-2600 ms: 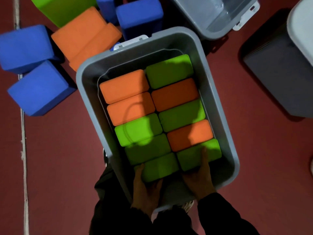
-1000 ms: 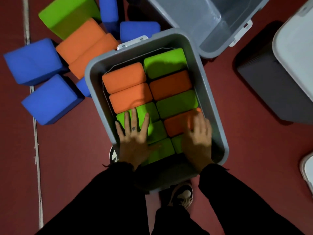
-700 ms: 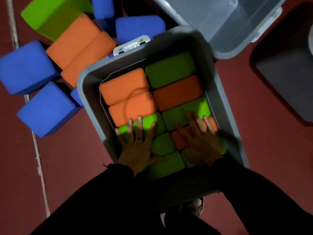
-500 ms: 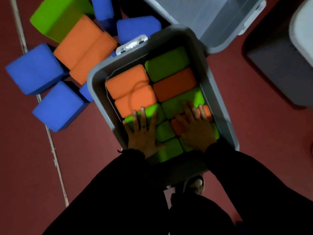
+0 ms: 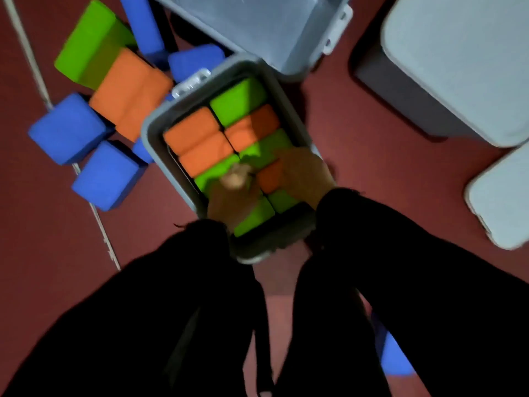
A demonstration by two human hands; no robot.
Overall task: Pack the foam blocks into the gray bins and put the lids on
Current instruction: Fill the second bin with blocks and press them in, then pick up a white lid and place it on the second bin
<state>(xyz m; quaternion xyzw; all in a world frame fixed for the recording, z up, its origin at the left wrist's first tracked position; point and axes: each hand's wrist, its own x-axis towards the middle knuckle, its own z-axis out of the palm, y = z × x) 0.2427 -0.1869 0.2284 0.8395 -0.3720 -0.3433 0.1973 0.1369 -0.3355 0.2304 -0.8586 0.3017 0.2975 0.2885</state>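
A gray bin [image 5: 151, 133] stands on the red floor in front of me, filled with two rows of foam blocks: orange blocks [image 5: 197, 138] and a green block [image 5: 237, 101] at the far end, more green ones near me. Both hands are inside the bin's near half. My left hand [image 5: 232, 193] lies on the green blocks with its fingers blurred and seemingly bent. My right hand [image 5: 305, 174] rests flat over an orange block [image 5: 269, 177] by the right wall. The picture is motion-blurred.
An empty gray bin [image 5: 337, 32] stands behind the packed one. A lidded bin [image 5: 446, 67] and a loose pale lid [image 5: 503, 196] are at the right. Loose green [image 5: 91, 44], orange [image 5: 128, 90] and blue blocks [image 5: 65, 127] lie at the left; another blue block [image 5: 395, 359] by my right leg.
The view has pulled back and up, so the bin looks smaller and farther. Both hands stay on the near blocks; the left hand's spread fingers now look drawn in.
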